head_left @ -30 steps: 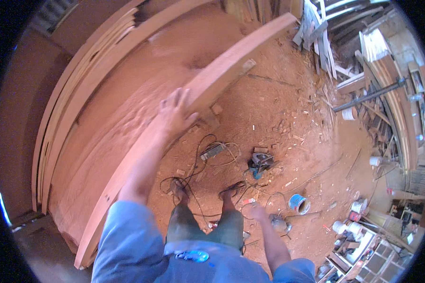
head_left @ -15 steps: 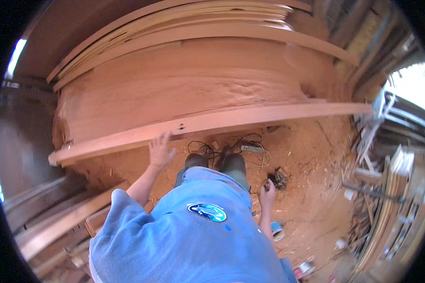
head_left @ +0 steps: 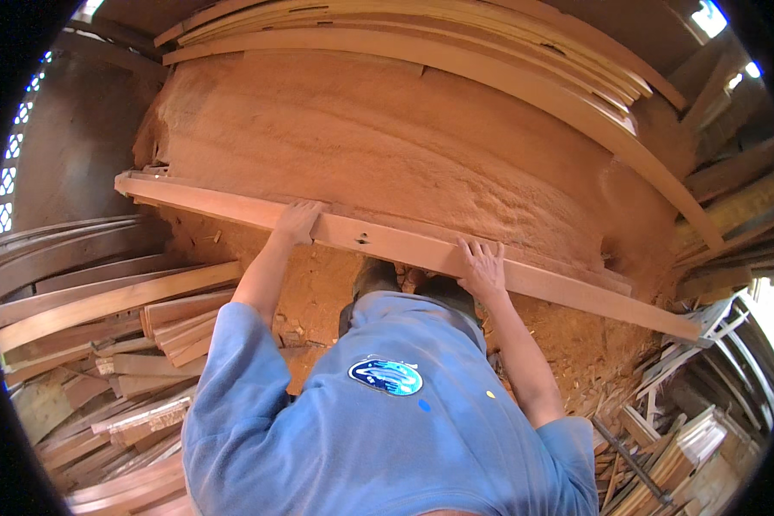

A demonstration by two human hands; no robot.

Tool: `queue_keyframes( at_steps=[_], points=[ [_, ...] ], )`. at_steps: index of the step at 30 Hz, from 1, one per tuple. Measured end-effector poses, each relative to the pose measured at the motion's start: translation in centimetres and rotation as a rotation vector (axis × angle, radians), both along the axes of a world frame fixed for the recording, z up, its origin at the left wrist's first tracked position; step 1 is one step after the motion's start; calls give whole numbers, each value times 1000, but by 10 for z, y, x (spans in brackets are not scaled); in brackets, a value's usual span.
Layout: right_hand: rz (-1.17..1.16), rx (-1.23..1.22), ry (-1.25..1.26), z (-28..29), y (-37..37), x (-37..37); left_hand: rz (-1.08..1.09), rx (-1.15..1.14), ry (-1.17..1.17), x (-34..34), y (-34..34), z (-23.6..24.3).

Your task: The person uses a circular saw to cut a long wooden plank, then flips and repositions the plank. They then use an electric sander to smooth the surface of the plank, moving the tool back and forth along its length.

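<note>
A long reddish wooden plank [head_left: 389, 244], with a small dark hole near its middle, lies across the near side of a broad dust-covered surface [head_left: 361, 146]. My left hand [head_left: 299, 222] grips it left of the hole, fingers bent over its top. My right hand [head_left: 482, 269] holds it right of the hole with spread, bent fingers at the upper edge. My blue shirt and legs show below the plank, with sawdust on the ground around them.
Long curved boards [head_left: 421, 52] lie along the far side. Stacked wood [head_left: 103, 301] fills the left, beside a wall. More timber, pale strips [head_left: 722, 335] and a metal bar [head_left: 632, 460] are at the right. Sawdust and scraps [head_left: 310, 310] cover the ground.
The view has turned to face the plank and dusty surface squarely. My right hand has risen from beside my body onto the plank; my left hand now grips higher over its top edge.
</note>
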State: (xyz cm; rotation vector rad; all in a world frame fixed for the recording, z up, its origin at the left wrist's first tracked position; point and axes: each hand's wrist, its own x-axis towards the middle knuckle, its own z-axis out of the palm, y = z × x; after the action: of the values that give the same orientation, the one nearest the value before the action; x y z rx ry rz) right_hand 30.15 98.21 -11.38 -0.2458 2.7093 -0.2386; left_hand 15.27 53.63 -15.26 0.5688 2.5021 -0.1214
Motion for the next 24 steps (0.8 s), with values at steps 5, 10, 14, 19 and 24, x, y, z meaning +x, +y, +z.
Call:
queue_keyframes(
  at_steps=[5, 10, 14, 19, 24],
  points=[
    [41, -139, -141, -21, 25, -11, -52, 51, -61, -8, 9, 7],
    [135, -187, 23, -27, 28, -20, -35, 80, 75, 1, -4, 1],
    [114, -176, -30, -23, 43, -31, -56, 149, 109, -17, 10, 3],
    [62, -147, -180, -19, 41, -79, -29, 187, 65, -50, 15, 0],
    [120, -110, 22, -36, 38, -71, -4, 246, 147, -29, 4, -20]
  ],
)
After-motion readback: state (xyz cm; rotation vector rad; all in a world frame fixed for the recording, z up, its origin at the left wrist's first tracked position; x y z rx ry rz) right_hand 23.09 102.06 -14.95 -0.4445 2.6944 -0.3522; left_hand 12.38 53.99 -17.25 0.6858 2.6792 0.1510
